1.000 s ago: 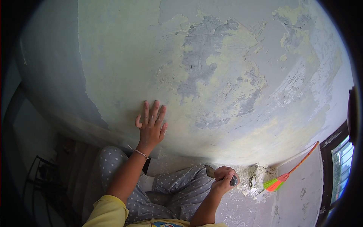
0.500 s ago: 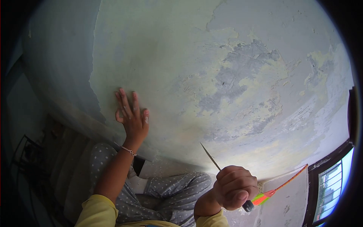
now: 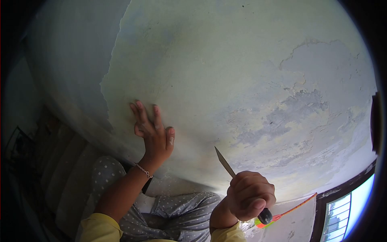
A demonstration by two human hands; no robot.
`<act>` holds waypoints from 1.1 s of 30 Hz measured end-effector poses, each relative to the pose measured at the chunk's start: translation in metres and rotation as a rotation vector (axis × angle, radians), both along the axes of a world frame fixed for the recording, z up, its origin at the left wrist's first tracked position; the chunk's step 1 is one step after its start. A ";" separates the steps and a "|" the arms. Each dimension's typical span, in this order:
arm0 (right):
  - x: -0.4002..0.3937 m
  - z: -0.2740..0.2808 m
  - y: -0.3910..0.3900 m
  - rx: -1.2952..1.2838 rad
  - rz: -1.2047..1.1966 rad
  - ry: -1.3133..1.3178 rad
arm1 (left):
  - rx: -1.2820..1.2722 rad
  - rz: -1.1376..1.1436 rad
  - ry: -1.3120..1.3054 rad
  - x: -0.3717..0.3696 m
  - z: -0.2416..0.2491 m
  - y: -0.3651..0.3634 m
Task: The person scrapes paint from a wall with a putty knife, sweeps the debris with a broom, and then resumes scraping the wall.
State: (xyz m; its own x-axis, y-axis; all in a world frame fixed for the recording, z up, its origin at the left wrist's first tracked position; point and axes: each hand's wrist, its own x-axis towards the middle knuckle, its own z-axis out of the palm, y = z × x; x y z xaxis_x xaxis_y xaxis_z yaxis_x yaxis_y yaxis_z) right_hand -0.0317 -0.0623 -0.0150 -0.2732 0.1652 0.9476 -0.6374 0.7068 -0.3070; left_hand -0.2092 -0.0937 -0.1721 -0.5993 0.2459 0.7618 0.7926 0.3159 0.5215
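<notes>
My left hand (image 3: 154, 133) rests against the wall (image 3: 209, 80) with its fingers spread and whitish dust on the fingertips. A twisted bracelet (image 3: 144, 170) circles that wrist. In my right hand (image 3: 250, 196) is a knife (image 3: 224, 162), its dark handle end (image 3: 265, 216) sticking out below the fist. The pointed blade tilts up and to the left, close to the wall. Pale green paint covers the middle of the wall, and rough grey scraped patches (image 3: 282, 117) lie up and right of the knife tip.
Crossed legs in grey dotted trousers (image 3: 185, 209) are below my arms. At the lower right, a barred window (image 3: 336, 218) stands beside an orange stick (image 3: 298, 206) with a bright green and orange end. Steps (image 3: 72, 173) descend in shadow at the left.
The view has shifted, so the scraped patches sit farther right. The knife has turned to show more of its blade's flat side. My left hand stays spread on the wall.
</notes>
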 end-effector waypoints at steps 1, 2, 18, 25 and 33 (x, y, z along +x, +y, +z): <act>0.002 -0.007 0.006 -0.018 -0.011 0.002 | 0.000 -0.006 -0.033 0.005 -0.001 -0.001; -0.007 -0.024 0.018 -0.167 -0.103 -0.111 | 0.011 -0.004 -0.036 0.006 0.001 -0.002; -0.011 0.000 0.007 -0.074 0.021 -0.091 | 0.025 0.013 -0.035 0.003 0.003 0.001; -0.018 -0.011 0.010 0.003 -0.160 -0.148 | 0.017 -0.003 -0.030 0.004 0.003 -0.001; -0.018 -0.005 -0.016 0.023 0.085 -0.048 | 0.029 -0.001 -0.010 0.001 0.001 -0.001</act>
State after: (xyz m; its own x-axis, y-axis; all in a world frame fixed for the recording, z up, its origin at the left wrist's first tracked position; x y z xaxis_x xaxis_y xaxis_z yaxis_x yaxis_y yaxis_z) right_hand -0.0492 -0.0781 -0.0200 -0.3304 0.1177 0.9365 -0.6803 0.6581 -0.3227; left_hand -0.2084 -0.0948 -0.1712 -0.6067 0.2246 0.7625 0.7876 0.2998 0.5384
